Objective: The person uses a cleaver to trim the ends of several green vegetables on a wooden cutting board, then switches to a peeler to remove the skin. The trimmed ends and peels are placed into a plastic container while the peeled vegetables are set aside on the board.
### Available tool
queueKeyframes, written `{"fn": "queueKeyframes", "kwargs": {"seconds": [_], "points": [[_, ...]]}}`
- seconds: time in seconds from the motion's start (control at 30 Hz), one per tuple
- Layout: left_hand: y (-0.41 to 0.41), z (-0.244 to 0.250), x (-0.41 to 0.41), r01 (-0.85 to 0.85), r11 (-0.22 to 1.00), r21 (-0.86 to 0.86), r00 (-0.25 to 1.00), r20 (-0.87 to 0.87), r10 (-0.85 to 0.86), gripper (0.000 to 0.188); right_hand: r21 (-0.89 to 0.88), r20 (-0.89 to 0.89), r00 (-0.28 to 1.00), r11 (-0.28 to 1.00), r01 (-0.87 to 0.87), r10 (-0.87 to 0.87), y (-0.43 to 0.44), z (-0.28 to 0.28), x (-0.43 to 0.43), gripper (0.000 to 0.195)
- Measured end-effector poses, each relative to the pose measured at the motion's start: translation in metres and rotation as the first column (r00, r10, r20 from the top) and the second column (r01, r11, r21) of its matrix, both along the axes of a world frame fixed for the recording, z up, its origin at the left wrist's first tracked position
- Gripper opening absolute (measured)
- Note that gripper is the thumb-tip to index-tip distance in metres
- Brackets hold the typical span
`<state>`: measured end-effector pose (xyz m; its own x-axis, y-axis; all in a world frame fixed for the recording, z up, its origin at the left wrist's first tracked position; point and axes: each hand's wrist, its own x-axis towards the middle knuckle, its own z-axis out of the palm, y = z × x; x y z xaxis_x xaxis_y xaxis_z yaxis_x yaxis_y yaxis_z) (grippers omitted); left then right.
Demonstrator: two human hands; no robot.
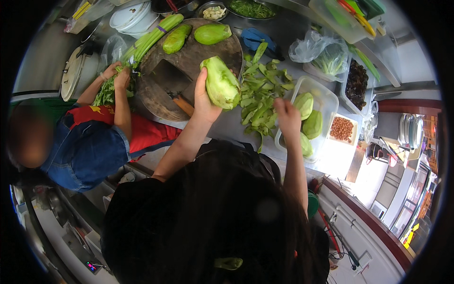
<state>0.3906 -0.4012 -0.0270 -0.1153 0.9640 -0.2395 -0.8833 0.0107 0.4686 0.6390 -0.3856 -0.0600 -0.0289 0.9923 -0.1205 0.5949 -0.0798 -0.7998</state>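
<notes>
My left hand (207, 103) holds up a partly peeled green vegetable (220, 83), pale on its bared side, over the near right edge of a round wooden chopping block (156, 76). My right hand (288, 115) is blurred, between a heap of green peelings (260, 96) and a clear plastic tub (331, 103); whether it holds something cannot be told. Several peeled green vegetables (312, 124) lie in the tub. Two unpeeled ones, one on the left (176, 38) and one on the right (212, 33), rest at the block's far side. A cleaver (172, 80) lies flat on the block.
At the left, a co-worker (87, 142) handles a bunch of celery (152, 38) beside the block. A blue cloth (258, 39) lies beyond the peelings. To the right stand a tray of peanuts (342, 129), a tub of dark food (356, 83) and bagged greens (331, 58).
</notes>
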Motion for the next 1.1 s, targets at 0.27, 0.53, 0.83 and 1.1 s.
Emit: {"fn": "queueKeyframes", "kwargs": {"seconds": [0.27, 0.53, 0.83, 1.1], "points": [[-0.005, -0.014, -0.006, -0.07, 0.997, -0.019, 0.978, -0.2, 0.065, 0.055, 0.041, -0.053, 0.998, 0.998, 0.048, -0.045, -0.004, 0.033, -0.017, 0.035], [-0.007, 0.001, 0.002, -0.113, 0.983, 0.147, 0.917, -0.367, 0.16, 0.049, 0.064, -0.404, 0.864, 0.951, -0.302, 0.301, -0.006, 0.05, -0.038, 0.025], [0.007, 0.025, -0.013, -0.223, 0.974, 0.032, 0.973, -0.048, 0.224, 0.052, 0.011, -0.292, 0.944, 0.987, -0.158, 0.154, -0.008, 0.021, -0.011, 0.029], [-0.006, 0.012, 0.009, -0.187, 0.978, -0.093, 0.98, 0.053, 0.193, 0.045, -0.006, -0.597, 0.782, 0.974, -0.226, 0.178, -0.011, 0.05, -0.018, 0.028]]}}
